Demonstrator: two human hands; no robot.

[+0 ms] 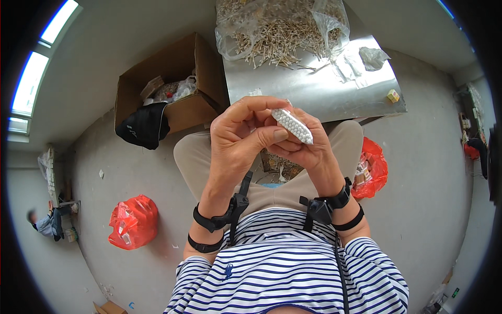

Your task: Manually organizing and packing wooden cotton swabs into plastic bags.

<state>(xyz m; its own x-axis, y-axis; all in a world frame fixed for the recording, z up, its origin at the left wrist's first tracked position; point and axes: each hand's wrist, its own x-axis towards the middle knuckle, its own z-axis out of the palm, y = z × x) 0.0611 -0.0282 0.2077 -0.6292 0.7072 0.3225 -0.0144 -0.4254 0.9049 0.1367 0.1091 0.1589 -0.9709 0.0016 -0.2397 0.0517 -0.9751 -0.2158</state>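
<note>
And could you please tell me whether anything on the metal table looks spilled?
Yes: loose cotton swabs spill from the open clear bag onto the metal table, pointing every way, unlike the tightly grouped ones in the held pack.

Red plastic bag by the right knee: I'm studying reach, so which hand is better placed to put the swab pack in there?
Likely the right hand: it holds the cotton swab pack and is nearer the red plastic bag; the left hand would reach across.
</note>
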